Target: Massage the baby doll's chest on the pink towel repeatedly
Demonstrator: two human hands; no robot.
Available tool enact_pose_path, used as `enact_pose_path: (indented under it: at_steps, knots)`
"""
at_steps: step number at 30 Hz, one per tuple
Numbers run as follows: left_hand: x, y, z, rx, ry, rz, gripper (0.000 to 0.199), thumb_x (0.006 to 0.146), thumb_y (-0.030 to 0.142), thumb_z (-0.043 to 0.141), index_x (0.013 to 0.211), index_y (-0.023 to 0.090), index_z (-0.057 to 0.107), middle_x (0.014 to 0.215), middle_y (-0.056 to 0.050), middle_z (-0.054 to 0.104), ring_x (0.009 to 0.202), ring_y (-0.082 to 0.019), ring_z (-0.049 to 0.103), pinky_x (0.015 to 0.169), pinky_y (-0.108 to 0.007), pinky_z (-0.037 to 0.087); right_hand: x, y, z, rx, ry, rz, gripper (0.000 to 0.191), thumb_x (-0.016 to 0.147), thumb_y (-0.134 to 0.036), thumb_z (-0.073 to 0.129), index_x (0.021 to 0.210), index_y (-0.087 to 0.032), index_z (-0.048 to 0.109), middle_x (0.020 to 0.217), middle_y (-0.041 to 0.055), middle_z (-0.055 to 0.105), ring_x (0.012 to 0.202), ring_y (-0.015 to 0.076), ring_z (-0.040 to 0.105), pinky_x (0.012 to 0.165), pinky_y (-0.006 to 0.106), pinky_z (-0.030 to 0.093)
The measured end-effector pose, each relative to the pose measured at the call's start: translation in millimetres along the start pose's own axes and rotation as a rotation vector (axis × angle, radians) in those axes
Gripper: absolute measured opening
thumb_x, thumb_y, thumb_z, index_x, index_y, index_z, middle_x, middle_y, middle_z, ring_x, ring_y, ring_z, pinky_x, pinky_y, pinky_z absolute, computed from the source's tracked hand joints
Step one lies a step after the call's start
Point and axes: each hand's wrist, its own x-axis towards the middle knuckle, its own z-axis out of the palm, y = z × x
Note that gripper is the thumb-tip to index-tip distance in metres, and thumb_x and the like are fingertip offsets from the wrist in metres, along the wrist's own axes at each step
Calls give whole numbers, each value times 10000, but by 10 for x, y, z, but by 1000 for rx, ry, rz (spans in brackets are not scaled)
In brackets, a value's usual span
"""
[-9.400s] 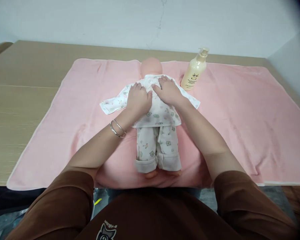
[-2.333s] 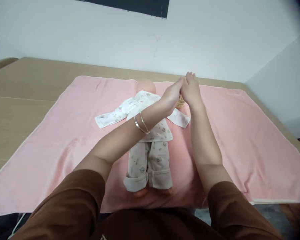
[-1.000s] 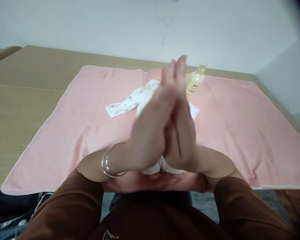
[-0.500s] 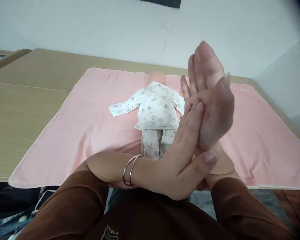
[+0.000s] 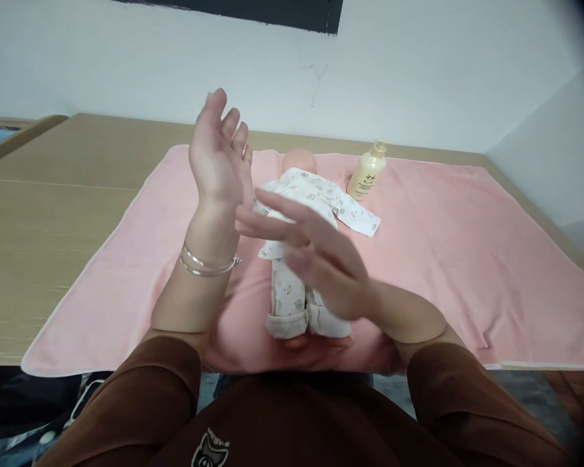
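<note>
My left hand [image 5: 222, 155] is raised, palm turned up and toward me, its fingers loosely curled with nothing in them; two thin silver bangles [image 5: 207, 269] ring that wrist. Close to its outer edge, my right hand [image 5: 316, 256] reaches leftward with fingers stretched apart, slightly blurred and holding nothing. Whether the right fingertips touch the left hand I cannot tell. Behind and below the hands lies a baby doll [image 5: 299, 161] in a white printed top and trousers with turned-up cuffs. The right hand covers part of its middle and legs.
A pale yellow pump bottle [image 5: 367, 172] stands to the right of the doll's head. Under both spreads a pink blanket [image 5: 448, 259] on a wooden table [image 5: 68, 240]. A white wall [image 5: 409, 71] rises behind the table.
My hands have swung from right to left. Before, the left palm lay against the raised right hand; now the left is raised and the right reaches toward it. The bottle has come into full view.
</note>
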Motion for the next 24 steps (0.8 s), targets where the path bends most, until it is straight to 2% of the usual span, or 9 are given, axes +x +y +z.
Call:
enact_pose_path:
  at_steps: [2, 4, 6, 7, 10, 15, 18, 21, 24]
  knots:
    - [333, -275, -78, 84, 96, -63, 462, 1122, 374, 211, 1433, 210, 511, 1582, -68, 555, 1427, -152, 576, 1321, -403, 361, 126, 337, -10, 11, 157, 62, 591, 1093, -433, 347, 1675, -357, 281, 1631, -53, 518, 1514, 194, 505, 1255, 400, 500]
    - [562, -685, -114, 266, 113, -48, 280, 1068, 261, 395, 1172, 161, 635, 1362, -105, 704, 1251, -188, 673, 1215, -393, 479, 254, 751, -13, -203, 267, 257, 594, 1056, -292, 322, 1647, -275, 375, 1614, -16, 543, 1520, 227, 499, 1293, 477, 435]
    - [662, -1109, -113, 491, 40, 44, 170, 965, 127, 513, 960, 156, 680, 1156, -107, 767, 1164, -229, 707, 1133, -400, 530, 345, 1141, -2, -367, 204, 397, 581, 1007, -197, 339, 1559, -200, 520, 1569, 29, 593, 1504, 242, 518, 1297, 486, 416]
    - [670, -1292, -109, 576, 30, 88, 205, 919, 65, 513, 928, 160, 693, 1118, -100, 778, 1159, -236, 709, 1128, -403, 527, 370, 1303, 8, -422, 132, 421, 571, 985, -158, 351, 1509, -162, 577, 1559, 56, 603, 1493, 238, 530, 1302, 459, 407]
    - [611, -1656, -114, 738, 35, 209, 304, 908, 42, 460, 994, 160, 727, 1167, -114, 784, 1178, -256, 709, 1126, -415, 525, 386, 1628, 18, -559, -45, 434, 563, 974, -113, 377, 1498, -80, 580, 1647, 118, 492, 1582, 231, 402, 1351, 411, 301]
    - [553, -1792, -163, 807, 48, 260, 328, 939, 78, 441, 1058, 167, 733, 1223, -116, 783, 1206, -254, 699, 1138, -405, 514, 354, 1845, -145, -610, -204, 542, 590, 1088, -387, 378, 1637, -173, 403, 1759, 93, 274, 1659, 318, 197, 1358, 606, 143]
    - [552, -1793, -170, 793, 30, 268, 284, 964, 131, 460, 1015, 184, 734, 1197, -111, 791, 1182, -257, 703, 1120, -411, 519, 329, 1827, -164, -661, -129, 691, 733, 1082, -514, 379, 1663, -74, 306, 1751, 195, 251, 1648, 356, 218, 1348, 586, 178]
    - [535, -1818, -177, 739, 49, 317, 379, 1061, 291, 376, 979, 196, 733, 1134, -117, 800, 1131, -256, 721, 1082, -410, 533, 316, 1718, -45, -775, -48, 722, 710, 1076, -426, 378, 1615, 36, 350, 1698, 281, 327, 1616, 404, 287, 1329, 614, 207]
    - [520, -1857, -197, 673, 90, 331, 582, 1104, 482, 248, 992, 195, 742, 1134, -131, 801, 1132, -253, 733, 1075, -400, 538, 338, 1711, 17, -747, -126, 534, 583, 1020, -206, 363, 1571, -58, 483, 1691, 176, 405, 1619, 329, 310, 1351, 570, 194]
